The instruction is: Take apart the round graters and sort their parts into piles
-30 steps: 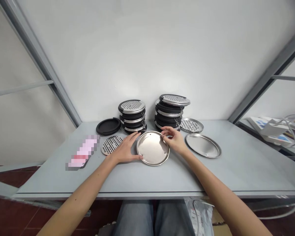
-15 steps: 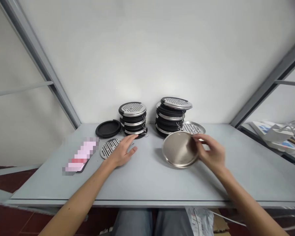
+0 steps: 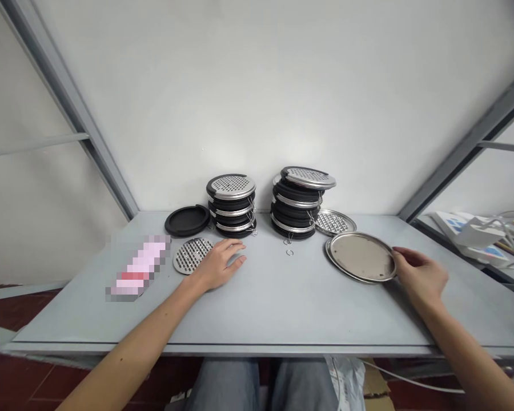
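My right hand (image 3: 420,278) pinches the right edge of a round metal plate (image 3: 362,256) with a raised rim. That plate lies over another round metal plate (image 3: 332,260), of which just the left and lower rim shows. On the left, my left hand (image 3: 217,264) rests on the table with its fingers apart, holding nothing. Beside it lies a round perforated grater disc (image 3: 191,255), its right edge partly behind the hand. Farther back is a round black lid-like piece (image 3: 187,221).
Two stacks of round black-and-metal pieces with perforated tops, one on the left (image 3: 232,205) and one on the right (image 3: 302,200), stand by the wall. Another grater disc (image 3: 337,221) lies behind the plates. Two small rings (image 3: 289,252) sit mid-table. A blurred pink object (image 3: 141,267) lies at left.
My right hand has carried the metal plate rightward from the middle of the table, onto the plate lying there. My left hand has let go of it and stays at left.
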Demonstrator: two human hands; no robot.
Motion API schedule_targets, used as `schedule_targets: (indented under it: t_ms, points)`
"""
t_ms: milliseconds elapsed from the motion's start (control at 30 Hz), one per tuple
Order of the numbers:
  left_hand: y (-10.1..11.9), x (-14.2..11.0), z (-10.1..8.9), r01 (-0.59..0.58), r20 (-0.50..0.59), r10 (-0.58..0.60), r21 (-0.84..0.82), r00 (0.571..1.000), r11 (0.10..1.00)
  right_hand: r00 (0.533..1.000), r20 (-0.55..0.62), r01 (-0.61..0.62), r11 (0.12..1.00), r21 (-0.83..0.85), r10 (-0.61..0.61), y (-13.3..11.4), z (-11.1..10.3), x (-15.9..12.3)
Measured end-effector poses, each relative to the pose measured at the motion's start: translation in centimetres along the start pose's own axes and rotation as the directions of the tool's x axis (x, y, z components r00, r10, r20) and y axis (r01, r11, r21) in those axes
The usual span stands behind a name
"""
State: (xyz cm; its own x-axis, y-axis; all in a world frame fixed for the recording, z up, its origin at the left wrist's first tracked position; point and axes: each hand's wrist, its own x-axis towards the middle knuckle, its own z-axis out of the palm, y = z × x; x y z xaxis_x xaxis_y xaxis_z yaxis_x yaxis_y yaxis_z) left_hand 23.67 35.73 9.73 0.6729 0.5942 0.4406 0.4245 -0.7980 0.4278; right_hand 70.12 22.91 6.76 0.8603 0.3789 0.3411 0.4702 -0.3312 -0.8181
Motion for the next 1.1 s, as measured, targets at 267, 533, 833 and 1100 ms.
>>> schedule_targets:
  t_ms: [267, 533, 833, 1100]
  points:
    - [0.0, 0.1, 0.0, -0.006, -0.026, 0.006, 0.0, 1.0, 1.0, 0.994, 0.103, 0.048, 0.986, -0.159, -0.032, 0.3, 0.6, -0.4]
    - [0.0, 0.1, 0.1, -0.022, -0.028, 0.022, 0.009, 0.999, 1.0, 0.968, 0.248, 0.109, 0.952, -0.284, -0.036, -0.4, 0.6, -0.7]
    - [0.0, 0.1, 0.3, -0.048, -0.02, 0.049, 0.016, 0.999, 0.999, 0.867, -0.012, 0.497, 0.866, -0.057, -0.498, -3.3, 0.7, -3.6]
    - [-0.3, 0.0, 0.5, -0.039, -0.024, 0.04, 0.034, 0.999, 0.999, 0.248, 0.563, 0.757, 0.521, 0.395, -0.788, -13.2, 7.7, -9.4]
